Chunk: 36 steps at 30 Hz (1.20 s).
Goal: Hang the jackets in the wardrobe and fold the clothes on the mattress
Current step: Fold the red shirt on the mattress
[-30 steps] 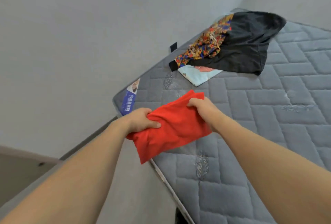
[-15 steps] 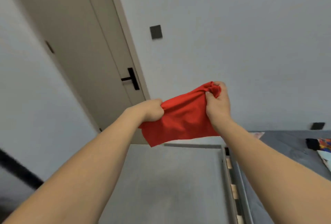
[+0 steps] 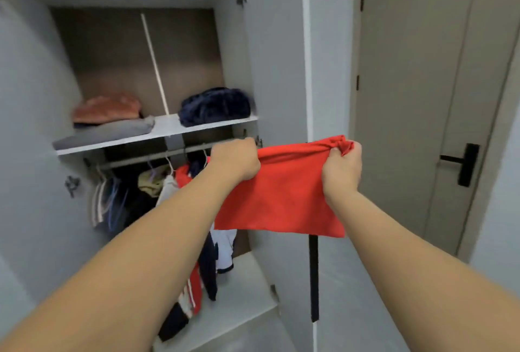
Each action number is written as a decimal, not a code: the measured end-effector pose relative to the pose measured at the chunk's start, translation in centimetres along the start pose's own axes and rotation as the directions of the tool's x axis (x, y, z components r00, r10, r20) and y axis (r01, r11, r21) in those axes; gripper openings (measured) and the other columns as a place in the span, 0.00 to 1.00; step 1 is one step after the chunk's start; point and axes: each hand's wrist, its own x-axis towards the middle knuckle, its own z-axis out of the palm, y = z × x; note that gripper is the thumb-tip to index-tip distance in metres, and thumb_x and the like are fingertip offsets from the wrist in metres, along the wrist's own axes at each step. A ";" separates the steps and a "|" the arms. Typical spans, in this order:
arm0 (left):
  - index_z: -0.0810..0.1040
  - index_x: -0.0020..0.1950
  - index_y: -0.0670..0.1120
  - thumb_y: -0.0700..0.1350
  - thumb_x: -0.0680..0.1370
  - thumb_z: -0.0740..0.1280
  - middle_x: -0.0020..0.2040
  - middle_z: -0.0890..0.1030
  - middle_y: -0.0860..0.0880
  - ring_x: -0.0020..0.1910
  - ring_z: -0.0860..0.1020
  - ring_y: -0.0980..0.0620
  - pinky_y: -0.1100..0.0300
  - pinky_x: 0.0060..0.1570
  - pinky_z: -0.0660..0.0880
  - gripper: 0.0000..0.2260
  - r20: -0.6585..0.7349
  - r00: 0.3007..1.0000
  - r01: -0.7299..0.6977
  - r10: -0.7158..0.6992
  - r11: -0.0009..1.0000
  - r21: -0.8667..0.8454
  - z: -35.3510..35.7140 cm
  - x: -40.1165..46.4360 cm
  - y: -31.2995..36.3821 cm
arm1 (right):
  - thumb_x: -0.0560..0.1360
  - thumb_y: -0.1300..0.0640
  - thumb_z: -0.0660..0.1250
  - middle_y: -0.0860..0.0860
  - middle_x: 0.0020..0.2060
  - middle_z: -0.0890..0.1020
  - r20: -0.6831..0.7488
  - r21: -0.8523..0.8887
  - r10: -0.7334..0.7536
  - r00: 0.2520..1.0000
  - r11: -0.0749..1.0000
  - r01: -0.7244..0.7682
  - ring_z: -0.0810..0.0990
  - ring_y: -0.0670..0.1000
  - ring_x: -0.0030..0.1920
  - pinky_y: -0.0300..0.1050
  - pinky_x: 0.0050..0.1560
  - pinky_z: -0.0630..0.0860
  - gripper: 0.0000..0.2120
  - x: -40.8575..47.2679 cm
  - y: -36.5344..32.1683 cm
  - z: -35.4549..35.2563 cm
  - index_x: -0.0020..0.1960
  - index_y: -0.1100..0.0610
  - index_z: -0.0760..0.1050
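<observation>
The folded bright-red cloth garment [image 3: 284, 196] is up in the air, stretched between both hands in front of the open white built-in wardrobe [image 3: 278, 64], sitting around 3 o'clock from the middle of the shot. The left hand [image 3: 236, 161] is clenched around its left top corner, fingers wrapped over the fabric so you only see the back of the hand. The right hand [image 3: 342, 167] has the right top corner bunched up tight in its fist, and a little knot of red pokes out above the knuckles. The cloth hangs down flat from both grips, bottom edge loose.

Behind it, at about 10 o'clock, the white wardrobe shelf [image 3: 168, 129] carries a fuzzy pinkish-brown folded piece [image 3: 108, 108] stacked on a grey folded one [image 3: 109, 130], and a dark navy fluffy bundle [image 3: 215, 106] sits to their right, well apart from them. Under the shelf a metal hanging rail [image 3: 146, 158] holds a row of clothes on hangers [image 3: 157, 185], dark, striped, white and red ones; they run down towards 6 o'clock behind the left forearm. Over at 3 o'clock there's a beige room door [image 3: 408, 98] with a black lever handle [image 3: 461, 163], closed as far as I can see.
</observation>
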 end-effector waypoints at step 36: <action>0.69 0.58 0.42 0.39 0.73 0.61 0.52 0.81 0.42 0.55 0.76 0.39 0.52 0.47 0.67 0.14 -0.697 0.590 0.597 -0.408 0.801 0.037 -2.5 40.1 -41.7 | 0.77 0.70 0.60 0.50 0.35 0.75 0.686 0.441 -0.042 0.726 0.818 -0.369 0.71 0.47 0.31 0.35 0.26 0.69 0.15 19.7 -14.7 66.4 0.61 0.62 0.77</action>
